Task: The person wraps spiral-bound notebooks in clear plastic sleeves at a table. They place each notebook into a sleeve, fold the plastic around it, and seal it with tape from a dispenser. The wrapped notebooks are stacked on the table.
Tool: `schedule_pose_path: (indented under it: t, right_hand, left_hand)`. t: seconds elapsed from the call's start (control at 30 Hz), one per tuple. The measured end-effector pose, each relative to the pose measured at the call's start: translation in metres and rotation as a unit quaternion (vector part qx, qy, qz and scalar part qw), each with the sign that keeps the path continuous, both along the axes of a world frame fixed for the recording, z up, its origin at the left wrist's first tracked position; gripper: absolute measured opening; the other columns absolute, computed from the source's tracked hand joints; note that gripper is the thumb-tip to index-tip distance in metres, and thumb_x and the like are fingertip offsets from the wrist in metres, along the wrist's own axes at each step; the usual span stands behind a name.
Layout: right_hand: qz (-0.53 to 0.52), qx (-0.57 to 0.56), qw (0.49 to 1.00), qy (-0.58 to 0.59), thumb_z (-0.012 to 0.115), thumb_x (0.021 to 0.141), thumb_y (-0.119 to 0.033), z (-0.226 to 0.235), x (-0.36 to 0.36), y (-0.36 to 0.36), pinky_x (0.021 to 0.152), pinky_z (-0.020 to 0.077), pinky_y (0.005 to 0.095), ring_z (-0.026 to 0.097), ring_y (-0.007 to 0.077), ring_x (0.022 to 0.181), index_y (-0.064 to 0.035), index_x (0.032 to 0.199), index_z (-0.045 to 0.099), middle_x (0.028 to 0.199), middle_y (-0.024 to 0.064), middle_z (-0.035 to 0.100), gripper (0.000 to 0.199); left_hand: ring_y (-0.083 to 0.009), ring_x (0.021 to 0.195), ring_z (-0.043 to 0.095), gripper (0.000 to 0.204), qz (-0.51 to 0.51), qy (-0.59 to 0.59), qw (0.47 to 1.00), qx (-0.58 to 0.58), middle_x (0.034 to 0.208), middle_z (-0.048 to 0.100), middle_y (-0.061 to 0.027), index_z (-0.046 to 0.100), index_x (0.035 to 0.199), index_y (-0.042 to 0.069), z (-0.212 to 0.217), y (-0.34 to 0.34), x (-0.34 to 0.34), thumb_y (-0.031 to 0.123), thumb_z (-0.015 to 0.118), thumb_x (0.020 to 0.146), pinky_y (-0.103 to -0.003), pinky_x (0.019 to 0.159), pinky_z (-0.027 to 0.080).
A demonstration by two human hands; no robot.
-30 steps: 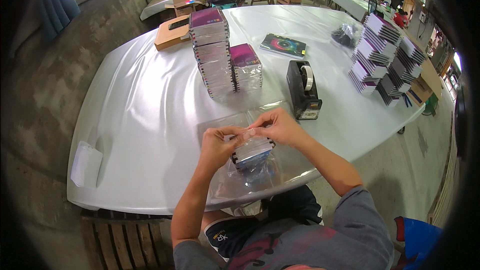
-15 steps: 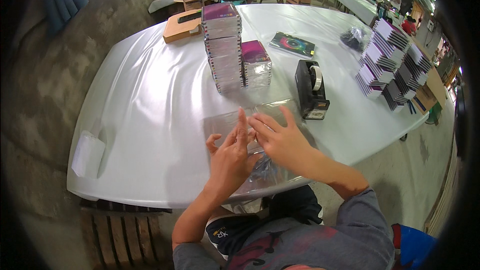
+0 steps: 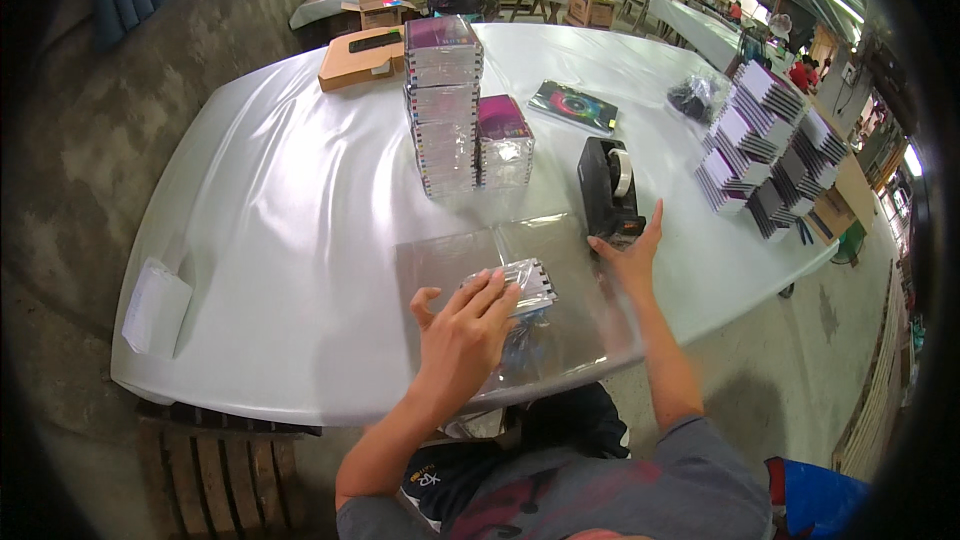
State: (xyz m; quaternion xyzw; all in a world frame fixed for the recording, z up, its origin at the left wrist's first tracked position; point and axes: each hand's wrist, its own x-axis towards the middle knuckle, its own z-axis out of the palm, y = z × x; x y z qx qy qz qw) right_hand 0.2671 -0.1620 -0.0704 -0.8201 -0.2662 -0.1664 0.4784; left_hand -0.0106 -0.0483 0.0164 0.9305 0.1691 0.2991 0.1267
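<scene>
- Change: half a second ago both hands met over the wrapped bundle (image 3: 537, 285). Now they are apart; the right hand (image 3: 628, 245) has gone out to about 1–2 o'clock of the bundle, to the near end of the black tape dispenser (image 3: 600, 190). The left hand (image 3: 465, 330) has stayed.
- Meaning (judgement): work has split from two-handed handling of the wrap into steadying on one side and tape on the other. The wrap does not look fastened yet; any tape on it is too fine to make out.
- Bundle: lies on the clear film sheet (image 3: 440, 265), near the table's near edge, its far-right part showing past the left fingertips. Stacked booklets (image 3: 440, 110) stand at 11 o'clock of it, apart.
- Left pose: forearm enters from 7 o'clock; palm down, longer fingers nearly straight and close together, laid over the bundle's top. Little finger juts out toward 9 o'clock. Rests on it rather than gripping; thumb hidden.
- Right pose: forearm rises from about 5 o'clock; thumb and forefinger spread wide, thumb at the dispenser's near end, forefinger pointing to 12–1 o'clock. Cannot tell whether a strip of tape is held.
</scene>
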Motion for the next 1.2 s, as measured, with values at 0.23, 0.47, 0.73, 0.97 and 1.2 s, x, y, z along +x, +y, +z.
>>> schedule_pose_path:
  t: [0.23,0.47,0.73,0.97,1.2]
  right_hand:
    - [0.011,0.089,0.989,0.122,0.086,0.058,-0.019,0.001,0.026,0.003,0.088,0.0462,0.0393,0.061,0.0298,0.100,-0.0133,0.147,0.013,0.105,0.0154,0.062,0.115]
    - [0.131,-0.049,0.918,0.371,0.074,0.075,-0.040,0.044,0.082,-0.063,0.084,0.0397,0.0433,0.053,0.0166,0.101,-0.0132,0.118,0.051,0.110,0.0047,0.059,0.056]
    - [0.173,-0.088,0.872,0.449,0.066,0.082,-0.043,0.056,0.122,-0.053,0.090,0.0279,0.0504,0.037,0.0225,0.121,-0.0138,0.093,0.063,0.118,0.0040,0.056,0.031]
    - [0.293,0.244,0.767,0.516,0.064,0.083,-0.025,0.036,0.115,-0.082,0.091,0.0401,0.0560,0.042,0.0189,0.119,-0.0112,0.083,0.061,0.119,0.0070,0.055,0.014]
    - [0.298,0.328,0.758,0.479,0.061,0.081,-0.014,-0.004,0.105,-0.092,0.092,0.0467,0.0442,0.052,0.0209,0.111,-0.0049,0.074,0.060,0.125,0.0105,0.053,0.012]
  left_hand:
    - [-0.0135,0.115,0.055,0.032,-0.003,0.014,1.000,0.006,0.121,0.062,-0.0036,0.065,0.110,0.015,0.002,0.001,-0.003,0.019,0.069,0.079,-0.045,0.093,0.023]
    - [-0.0130,0.114,0.057,0.032,0.016,0.008,1.000,0.006,0.118,0.064,-0.0007,0.067,0.108,0.019,0.000,-0.001,-0.001,0.020,0.073,0.076,-0.043,0.094,0.023]
    - [-0.0139,0.113,0.058,0.033,0.020,0.010,1.000,0.002,0.117,0.065,-0.0010,0.068,0.107,0.019,0.004,-0.004,0.001,0.019,0.074,0.075,-0.042,0.093,0.023]
    - [-0.0126,0.116,0.055,0.033,0.017,0.030,0.999,0.006,0.121,0.062,-0.0014,0.065,0.111,0.018,0.004,-0.002,-0.003,0.020,0.069,0.079,-0.043,0.095,0.022]
    - [-0.0144,0.115,0.057,0.033,0.017,0.019,1.000,-0.002,0.120,0.063,-0.0016,0.067,0.109,0.020,0.002,-0.002,0.000,0.022,0.072,0.077,-0.042,0.094,0.023]
